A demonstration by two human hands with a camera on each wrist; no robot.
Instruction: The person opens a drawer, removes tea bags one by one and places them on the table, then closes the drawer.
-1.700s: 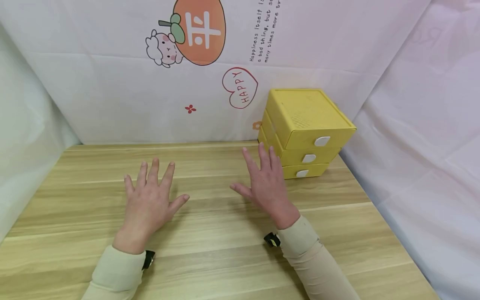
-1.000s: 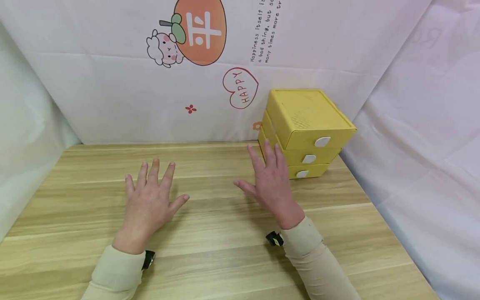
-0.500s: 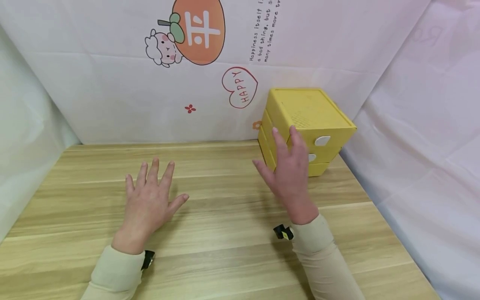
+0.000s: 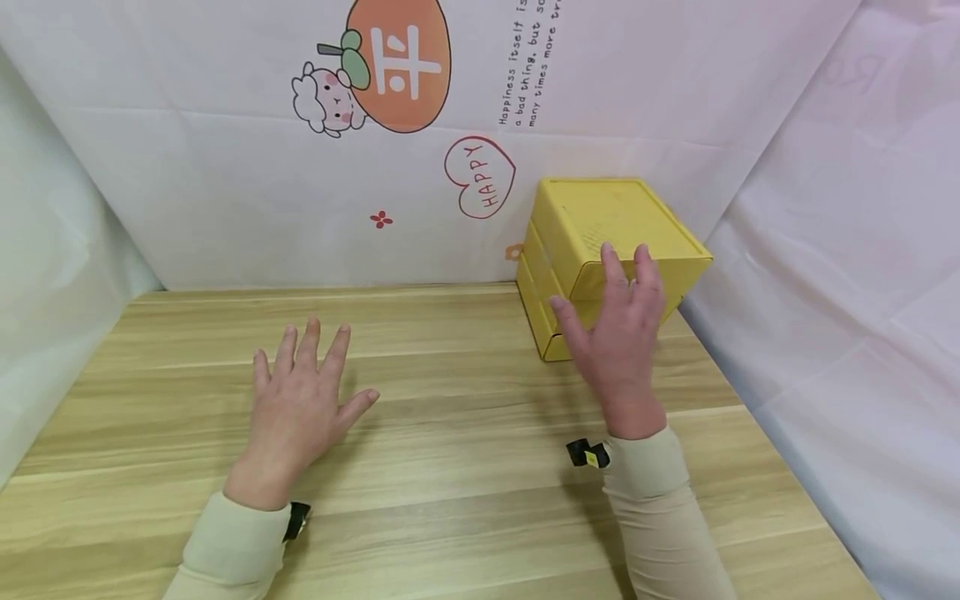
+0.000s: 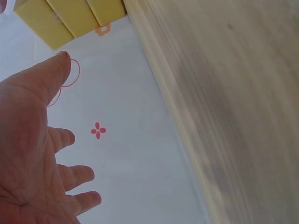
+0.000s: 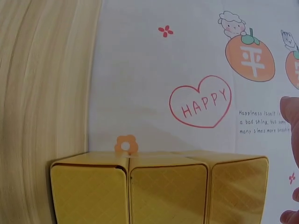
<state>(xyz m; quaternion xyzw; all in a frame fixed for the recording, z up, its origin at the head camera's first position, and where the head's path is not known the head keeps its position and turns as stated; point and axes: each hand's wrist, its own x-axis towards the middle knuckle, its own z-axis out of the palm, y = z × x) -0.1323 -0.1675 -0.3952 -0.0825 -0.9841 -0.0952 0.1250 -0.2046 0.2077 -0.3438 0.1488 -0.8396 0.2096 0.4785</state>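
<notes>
A yellow three-drawer box [image 4: 630, 217] stands at the back right of the wooden table, its drawers closed. My right hand [image 4: 622, 337] is raised in front of the box with fingers spread, overlapping its front in the head view and hiding the white drawer handles. Nothing is between its fingers. In the right wrist view the drawer fronts [image 6: 168, 193] fill the bottom, and some fingertips [image 6: 288, 217] show at the right edge. My left hand [image 4: 296, 408] is held over the left part of the table, palm down, fingers spread, holding nothing.
A white cloth [image 4: 247, 200] with printed cartoons, a heart and text hangs behind the wooden table [image 4: 420, 467]. More white cloth [image 4: 847, 275] closes off the right side, and another sheet [image 4: 60, 242] the left. Each wrist carries a small black camera [image 4: 588, 454].
My right hand has moved right and farther up, from beside the yellow drawer box to in front of its drawers. My left hand has stayed almost still.
</notes>
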